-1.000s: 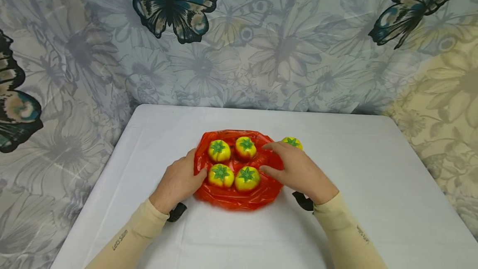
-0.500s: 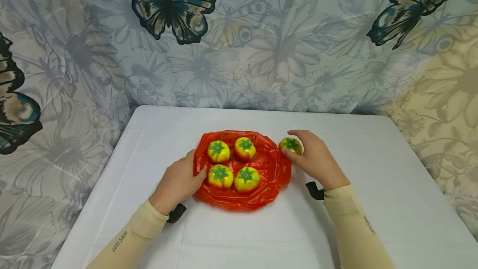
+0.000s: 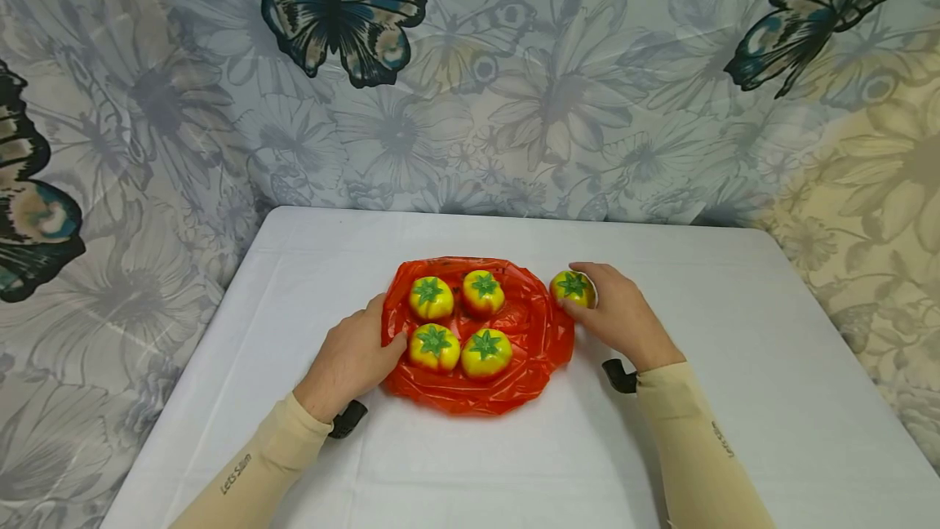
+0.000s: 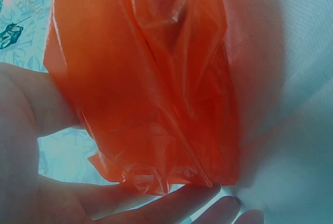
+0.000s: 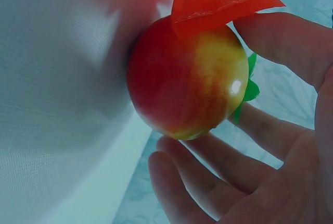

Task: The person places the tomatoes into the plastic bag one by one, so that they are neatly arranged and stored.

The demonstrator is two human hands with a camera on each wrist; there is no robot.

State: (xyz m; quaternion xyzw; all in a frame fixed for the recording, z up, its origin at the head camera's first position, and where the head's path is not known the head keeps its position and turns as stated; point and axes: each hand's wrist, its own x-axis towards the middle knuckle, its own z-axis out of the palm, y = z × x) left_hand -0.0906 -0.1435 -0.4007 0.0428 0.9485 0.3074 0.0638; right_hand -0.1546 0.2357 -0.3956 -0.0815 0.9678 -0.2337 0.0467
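Observation:
In the head view a red plastic bag [image 3: 539, 333] lies spread with its mouth facing up. Inside it sit several yellow-and-red toy tomatoes [image 3: 435, 346] with green star-shaped tops. My left hand [image 3: 356, 357] grips the bag's left rim, thumb over the inner side and fingers outside; its wrist view shows the crumpled red plastic [image 4: 156, 88] between thumb and fingers. Just past the bag's right edge, my right hand [image 3: 620, 313] holds another toy tomato [image 3: 571, 287] between thumb and fingers. The right wrist view shows this tomato [image 5: 182, 83] low against the white cloth, beside a flap of the bag.
A white-covered table [image 3: 330, 243] bears everything. Behind it hangs a patterned cloth backdrop [image 3: 470, 121] with butterflies and flowers. A black wrist mount [image 3: 620, 376] sticks out below the right wrist, and a similar one [image 3: 348, 419] below the left.
My right hand has let go of the bag's right rim and moved right to the tomato outside it, its fingers now closer round it. The left hand stays on the bag.

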